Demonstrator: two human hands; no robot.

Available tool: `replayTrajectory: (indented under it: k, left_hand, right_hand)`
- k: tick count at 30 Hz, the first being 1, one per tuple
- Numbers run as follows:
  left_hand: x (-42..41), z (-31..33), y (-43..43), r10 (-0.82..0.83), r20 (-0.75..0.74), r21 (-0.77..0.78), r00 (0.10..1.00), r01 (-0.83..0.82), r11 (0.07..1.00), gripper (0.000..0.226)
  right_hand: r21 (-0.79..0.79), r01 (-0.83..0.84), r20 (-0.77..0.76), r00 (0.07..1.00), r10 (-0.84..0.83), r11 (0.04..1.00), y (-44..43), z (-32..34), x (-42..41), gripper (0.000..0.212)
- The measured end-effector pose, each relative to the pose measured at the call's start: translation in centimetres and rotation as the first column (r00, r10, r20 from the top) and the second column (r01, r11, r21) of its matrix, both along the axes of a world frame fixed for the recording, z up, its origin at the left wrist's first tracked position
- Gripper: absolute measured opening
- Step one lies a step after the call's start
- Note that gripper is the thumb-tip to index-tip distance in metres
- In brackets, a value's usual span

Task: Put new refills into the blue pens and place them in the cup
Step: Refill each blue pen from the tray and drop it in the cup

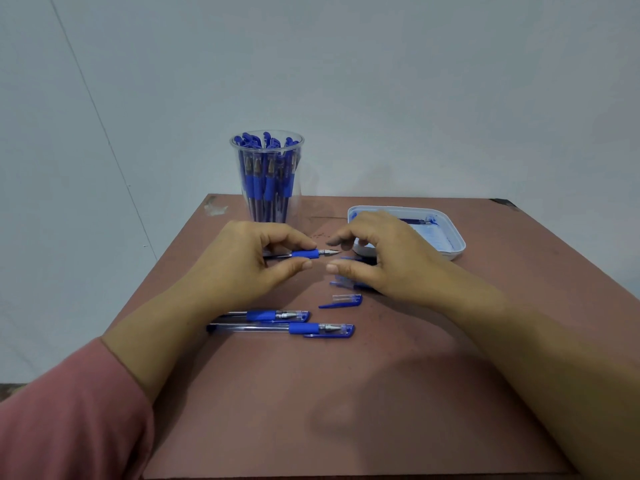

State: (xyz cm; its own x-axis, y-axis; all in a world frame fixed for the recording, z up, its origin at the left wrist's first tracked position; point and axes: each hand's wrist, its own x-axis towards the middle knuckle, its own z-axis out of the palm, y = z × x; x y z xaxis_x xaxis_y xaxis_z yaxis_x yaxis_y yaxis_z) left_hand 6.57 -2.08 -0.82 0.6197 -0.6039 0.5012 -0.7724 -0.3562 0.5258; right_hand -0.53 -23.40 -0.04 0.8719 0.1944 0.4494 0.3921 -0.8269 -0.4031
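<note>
Pinching a pen (304,254) by its blue grip, the left hand (242,261) holds it level above the table (346,393), metal tip pointing at the right hand (384,258). The right hand's fingers are loosely curved, thumb and forefinger apart just beside the tip, holding nothing I can see. The hands are near each other but not touching.

The step looks like seating or tightening the tip. Left loose, it could let the refill slip when the pen is stood up. Closing on the point itself may smear ink on the fingers. Blue caps lie under the right hand, and a loose cap (343,302) lies nearer the person, so a careless sweep could scatter them.

The cup (231,142), beyond the left hand, is packed with pens, and forcing another in might tip it. The tray (453,237) sits beyond the right hand. Two capped pens (277,316) lie on the person's side of the left hand.
</note>
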Motion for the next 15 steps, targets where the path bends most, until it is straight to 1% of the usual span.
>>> replayTrajectory:
  k: [2,4,6,8,10,11,14,15]
  left_hand:
    - [0.1,0.2,0.4,0.023,0.006,-0.004,1.0,-0.023,1.0,0.02]
    - [0.1,0.4,0.6,0.027,0.009,-0.005,1.0,-0.027,1.0,0.021]
    - [0.1,0.5,0.7,0.029,0.011,-0.001,1.0,-0.029,1.0,0.021]
    - [0.2,0.5,0.8,0.031,0.005,0.0,0.999,-0.031,1.0,0.021]
    - [0.3,0.4,0.9,0.025,-0.008,-0.008,1.0,-0.025,1.0,0.019]
    - [0.4,0.4,1.0,0.021,-0.013,-0.014,1.0,-0.022,1.0,0.019]
    - [0.4,0.4,0.9,0.022,-0.013,-0.014,1.0,-0.022,1.0,0.019]
    - [0.4,0.5,0.9,0.022,-0.011,-0.011,1.0,-0.022,1.0,0.02]
  right_hand:
    - [-0.123,0.056,-0.044,0.997,-0.061,0.991,-0.5,0.1,-0.4,0.031]
    - [-0.21,0.032,-0.115,0.992,-0.057,0.977,-0.8,0.4,-0.8,0.036]
    - [-0.283,-0.016,-0.182,0.983,-0.038,0.959,-0.6,0.6,-1.2,0.035]
    - [-0.321,-0.062,-0.232,0.973,-0.015,0.945,-0.3,0.5,-1.3,0.026]
    - [-0.296,-0.08,-0.234,0.972,0.009,0.952,0.1,0.5,-1.2,0.018]
    - [-0.25,-0.064,-0.22,0.975,0.008,0.966,0.1,0.6,-1.2,0.015]
    - [-0.017,0.03,-0.172,0.984,-0.033,0.999,-0.5,1.3,-1.2,0.01]
    - [0.026,0.055,-0.149,0.988,-0.051,0.998,-0.9,1.5,-1.2,0.01]
